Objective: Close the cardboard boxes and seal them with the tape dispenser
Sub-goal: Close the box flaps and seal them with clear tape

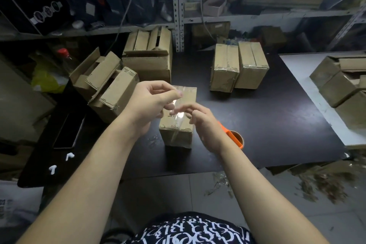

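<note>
Small brown cardboard box [186,128] stands at ctr of frame on the dark matte tabletop [267,121], flaps down, w/ a clear glossy tape strip [176,130] along its top & down the near face. Both hands hover just over the box top. Left hand [152,103], ctr-left, has fingers curled & thumb out to the right, pinching a loose shiny bit of the tape strip btw thumb & fingers. Right hand [200,125], just right of ctr, reaches in w/ its index fingertip at the tape on the box top, other fingers loosely bent; can't tell if it grips the tape or only touches it. Orange plastic tape dispenser [234,137] w/ a brown-cored roll lies on the table just right of the box, partly hidden by the right wrist, in neither hand. Upper right of ctr: two taped-shut brown boxes [237,65] side by side, touching. Upper left of ctr: cluster of open-flapped brown boxes [111,83], some tilted, w/ a larger one behind holding several upright. Far right edge: more brown cartons [340,85] on a white board [297,77]. Left of frame: flat black phone-like slab [69,132], two small white bits [69,155] below it. Top of frame: grey metal shelving [179,6] & a black "FULL FACE MASK" carton [35,0] at upper left.
</note>
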